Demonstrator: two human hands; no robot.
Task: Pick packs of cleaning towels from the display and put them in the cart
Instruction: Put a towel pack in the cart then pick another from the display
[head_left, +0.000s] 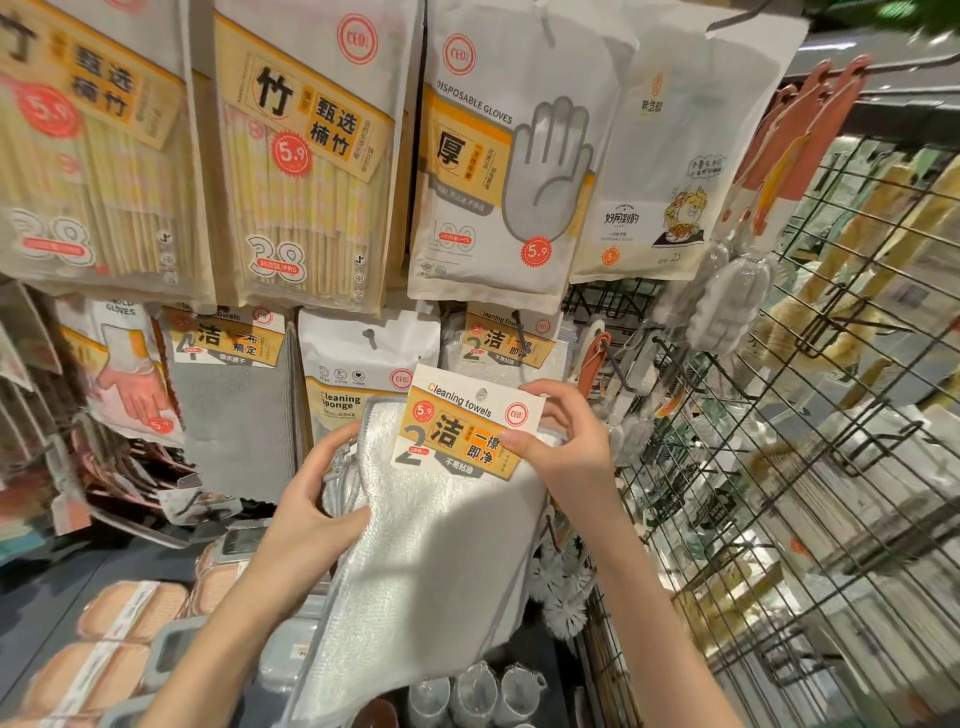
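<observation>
Both hands hold one pack of cleaning towels (436, 545) in front of the display (519, 291). The left hand (306, 514) grips its left edge, fingers curled behind the cloth and mostly hidden. The right hand (566, 441) pinches the card label (467, 423) — thumb on the front, fingers over the top corner. Another pack of the same towels (506, 343) hangs behind, its lower part covered. No cart can be made out — only a wire rack (810, 467) at right, its goods blurred.
</observation>
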